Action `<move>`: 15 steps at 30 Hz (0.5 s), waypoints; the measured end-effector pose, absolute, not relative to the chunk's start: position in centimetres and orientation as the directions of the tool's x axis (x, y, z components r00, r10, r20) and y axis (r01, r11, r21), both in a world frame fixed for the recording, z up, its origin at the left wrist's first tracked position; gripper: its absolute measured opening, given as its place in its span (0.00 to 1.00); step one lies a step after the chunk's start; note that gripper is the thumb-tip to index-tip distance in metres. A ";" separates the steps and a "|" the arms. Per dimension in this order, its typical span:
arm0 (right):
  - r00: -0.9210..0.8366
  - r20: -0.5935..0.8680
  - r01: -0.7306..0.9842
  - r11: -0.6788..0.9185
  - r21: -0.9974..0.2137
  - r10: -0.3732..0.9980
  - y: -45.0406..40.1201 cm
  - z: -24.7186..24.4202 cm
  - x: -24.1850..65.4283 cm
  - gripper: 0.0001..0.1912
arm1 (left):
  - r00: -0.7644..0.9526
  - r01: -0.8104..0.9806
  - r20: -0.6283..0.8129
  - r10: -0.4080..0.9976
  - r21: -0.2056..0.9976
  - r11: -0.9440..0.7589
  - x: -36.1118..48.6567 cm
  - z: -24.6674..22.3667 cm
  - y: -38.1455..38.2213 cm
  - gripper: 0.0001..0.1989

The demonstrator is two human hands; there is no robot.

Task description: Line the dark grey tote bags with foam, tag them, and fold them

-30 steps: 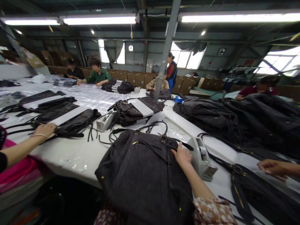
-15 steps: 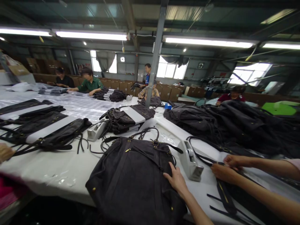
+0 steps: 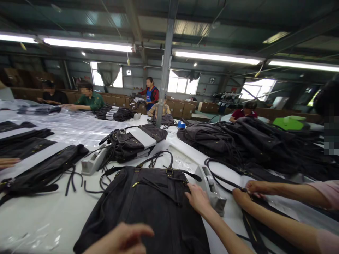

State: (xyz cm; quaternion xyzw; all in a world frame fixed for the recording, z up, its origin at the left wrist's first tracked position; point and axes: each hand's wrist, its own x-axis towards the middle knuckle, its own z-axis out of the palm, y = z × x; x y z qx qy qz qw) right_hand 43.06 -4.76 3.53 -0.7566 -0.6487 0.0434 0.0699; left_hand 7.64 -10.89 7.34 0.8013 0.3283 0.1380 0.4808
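Observation:
A dark grey handbag point(image 3: 153, 211) with brass fittings lies in front of me, its handles toward the far side. My right hand point(image 3: 198, 200) rests on the bag's upper right edge by a strap ring, fingers stretched out and not wrapped round anything visible. Low over the bag's left half is my left hand point(image 3: 123, 239), index finger extended and the others loosely bent. It holds nothing I can see; whether it touches the bag is unclear. A grey tape dispenser point(image 3: 212, 187) stands just beyond my right hand.
Another tape dispenser point(image 3: 94, 160) stands left of the handbag. Paper-banded bags point(image 3: 39, 158) lie at left, with a co-worker's hand point(image 3: 9, 163) on them. At right, a co-worker's hands point(image 3: 246, 194) handle a dark strap. A heap of bags point(image 3: 251, 144) lies behind; a post point(image 3: 164, 67) rises beyond.
My left hand has come into view over the bag. My right hand stays at the bag's right edge, its fingers less spread. The view has swung right.

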 end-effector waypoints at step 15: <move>0.235 -0.262 0.921 -0.301 -0.248 0.936 14.4 0.5 41.4 0.33 | 0.091 0.888 0.017 0.996 0.451 -0.089 13.9 -2.7 16.2 0.22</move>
